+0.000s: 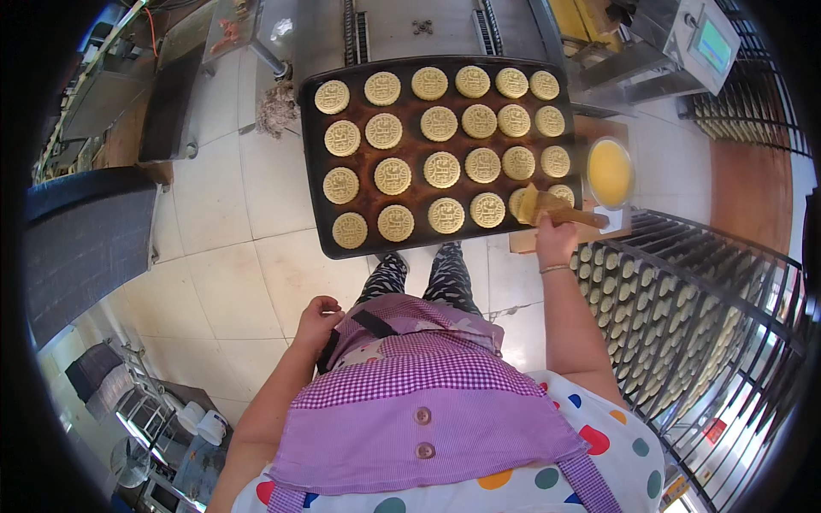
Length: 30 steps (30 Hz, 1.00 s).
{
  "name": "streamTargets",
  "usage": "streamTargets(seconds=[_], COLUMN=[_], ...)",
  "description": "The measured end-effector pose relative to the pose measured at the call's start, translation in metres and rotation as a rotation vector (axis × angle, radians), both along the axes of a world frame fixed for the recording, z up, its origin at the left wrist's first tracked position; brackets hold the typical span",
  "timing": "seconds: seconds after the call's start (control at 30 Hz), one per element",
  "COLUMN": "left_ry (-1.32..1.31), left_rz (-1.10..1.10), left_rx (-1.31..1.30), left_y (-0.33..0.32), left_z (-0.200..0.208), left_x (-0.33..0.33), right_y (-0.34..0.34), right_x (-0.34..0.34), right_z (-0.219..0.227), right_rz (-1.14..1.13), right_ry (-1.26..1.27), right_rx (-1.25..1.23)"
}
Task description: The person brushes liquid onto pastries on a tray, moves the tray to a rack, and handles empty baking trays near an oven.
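Note:
A dark baking tray (312, 154) holds several round pale stamped cakes (441, 169) in rows. My right hand (556, 239) grips a wooden-handled brush (547, 208), whose yellow bristles rest on a cake at the tray's near right corner. A bowl of yellow liquid (609, 171) stands just right of the tray on a wooden board. My left hand (316, 321) hangs by my hip at the edge of a purple checked apron, fingers curled, holding nothing that I can see.
A metal rack (684, 316) with shelves of more cakes stands at my right. A machine with a small screen (701, 43) is at the back right. Dark conveyor equipment (85, 231) lies at the left over a pale tiled floor.

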State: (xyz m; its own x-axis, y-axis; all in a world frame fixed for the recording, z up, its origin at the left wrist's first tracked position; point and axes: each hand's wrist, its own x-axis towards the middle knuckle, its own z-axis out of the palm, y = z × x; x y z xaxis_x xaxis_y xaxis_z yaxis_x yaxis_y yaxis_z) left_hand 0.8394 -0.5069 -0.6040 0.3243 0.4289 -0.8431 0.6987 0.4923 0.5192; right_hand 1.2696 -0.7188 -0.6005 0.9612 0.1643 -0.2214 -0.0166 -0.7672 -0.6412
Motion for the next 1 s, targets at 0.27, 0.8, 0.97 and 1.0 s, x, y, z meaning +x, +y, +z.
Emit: streamTargets(seconds=[0.27, 0.8, 0.97, 1.0], left_ry=[0.002, -0.032, -0.031, -0.028], left_rz=[-0.01, 0.215, 0.388, 0.413], left_rx=[0.01, 0.03, 0.013, 0.016], left_y=[0.003, -0.016, -0.011, -0.01], left_z=[-0.001, -0.026, -0.012, -0.012], left_x=[0.028, -0.025, -0.039, -0.044], right_y=[0.056, 0.076, 0.207, 0.224], right_x=[-0.097, -0.07, -0.185, -0.186], right_z=[0.015, -0.01, 0.03, 0.019], right_rz=[0.385, 0.565, 1.26, 1.28], right_ry=[0.235, 0.164, 0.244, 0.259], right_rx=[0.526, 0.184, 0.023, -0.029])
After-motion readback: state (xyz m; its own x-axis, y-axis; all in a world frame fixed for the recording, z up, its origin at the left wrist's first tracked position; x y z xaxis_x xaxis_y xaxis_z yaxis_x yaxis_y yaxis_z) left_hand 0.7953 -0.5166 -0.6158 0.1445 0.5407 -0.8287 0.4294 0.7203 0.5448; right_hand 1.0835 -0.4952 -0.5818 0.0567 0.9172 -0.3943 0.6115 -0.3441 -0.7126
